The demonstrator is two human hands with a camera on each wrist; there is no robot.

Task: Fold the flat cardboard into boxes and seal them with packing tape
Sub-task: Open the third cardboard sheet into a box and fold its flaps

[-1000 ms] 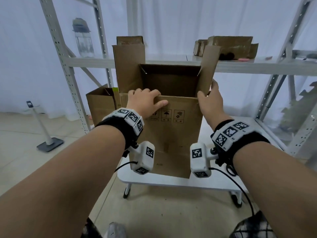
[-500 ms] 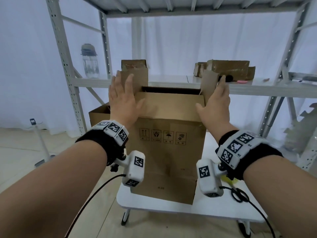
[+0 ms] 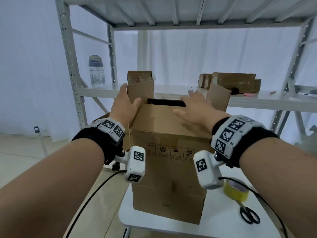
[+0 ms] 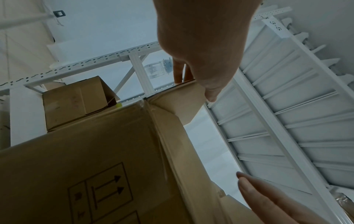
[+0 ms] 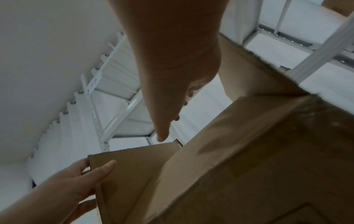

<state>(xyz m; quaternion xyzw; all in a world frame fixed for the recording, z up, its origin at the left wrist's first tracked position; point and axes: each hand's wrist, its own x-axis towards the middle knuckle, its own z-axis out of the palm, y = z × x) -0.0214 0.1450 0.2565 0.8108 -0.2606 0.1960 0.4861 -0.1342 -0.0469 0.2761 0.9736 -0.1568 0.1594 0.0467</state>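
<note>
Box (image 3: pixel 169 162) on bench (image 3: pixel 221 225), flaps half folded.
Left hand (image 3: pixel 123 107) flat against side flap (image 3: pixel 141 91), fingers straight; right hand (image 3: pixel 194 109) spread over front flap (image 3: pixel 159 118).

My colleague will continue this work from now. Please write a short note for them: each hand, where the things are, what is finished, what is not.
Left hand: open, at the upright left side flap, thumb on its near face.
Right hand: open, flat on the near flap, which is folded over the opening.
Cardboard box stands on the white table; tape roll and scissors lie to its right.
Done: box erected, near flap down.
Left: right side flap and left one are up, a gap shows at the back; no tape on top.
</note>
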